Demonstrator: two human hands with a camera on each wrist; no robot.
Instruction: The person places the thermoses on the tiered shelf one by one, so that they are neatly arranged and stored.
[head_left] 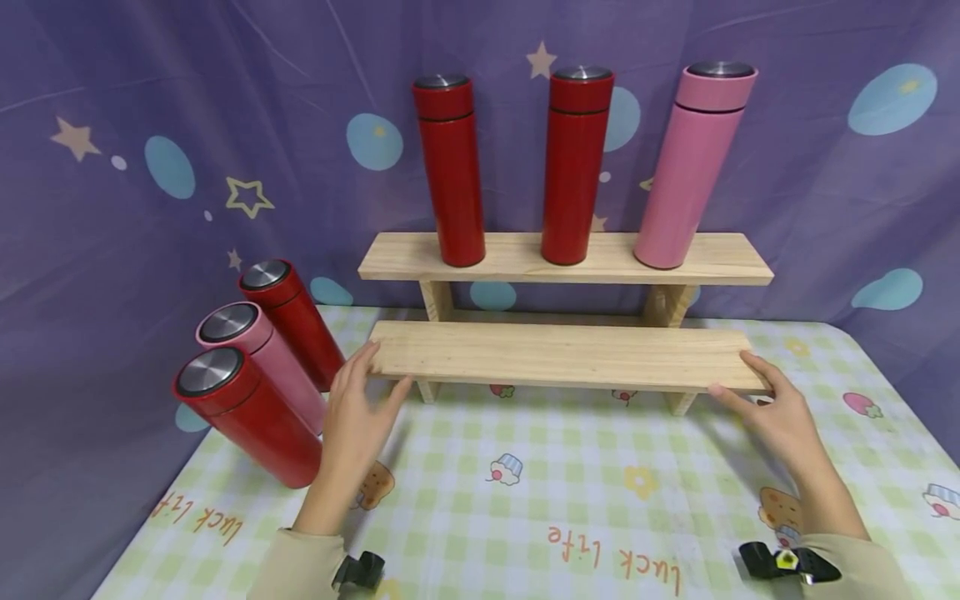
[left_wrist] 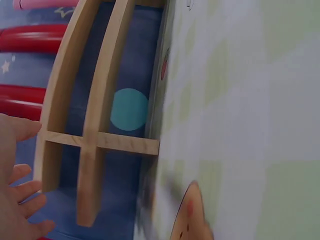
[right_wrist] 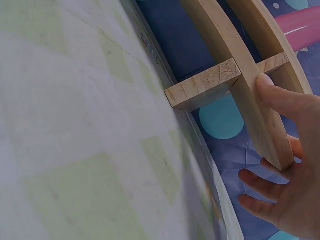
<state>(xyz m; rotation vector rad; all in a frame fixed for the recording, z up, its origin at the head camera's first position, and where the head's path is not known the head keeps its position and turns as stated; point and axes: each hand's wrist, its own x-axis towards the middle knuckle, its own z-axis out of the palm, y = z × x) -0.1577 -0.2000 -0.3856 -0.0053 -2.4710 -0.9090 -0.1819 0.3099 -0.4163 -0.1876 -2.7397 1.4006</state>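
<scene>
A two-tier wooden stand [head_left: 558,354] stands on the table. At the right end of its lower board, my right hand [head_left: 780,417] has its thumb on the front edge and its index finger at the far side, pinching the board; the other fingers spread past the end in the right wrist view. My left hand [head_left: 356,417] is beside the lower board's left end, thumb and fingers apart; the left wrist view shows a gap between it and that board. On the upper board stand two red thermos bottles [head_left: 453,183] [head_left: 576,179] and a pink thermos bottle [head_left: 693,175].
Left of my left hand, a red thermos [head_left: 255,425], a pink thermos [head_left: 281,367] and another red thermos [head_left: 300,325] stand close together on the table. A green checked cloth [head_left: 570,475] covers the table. Behind it hangs a purple patterned curtain [head_left: 262,100].
</scene>
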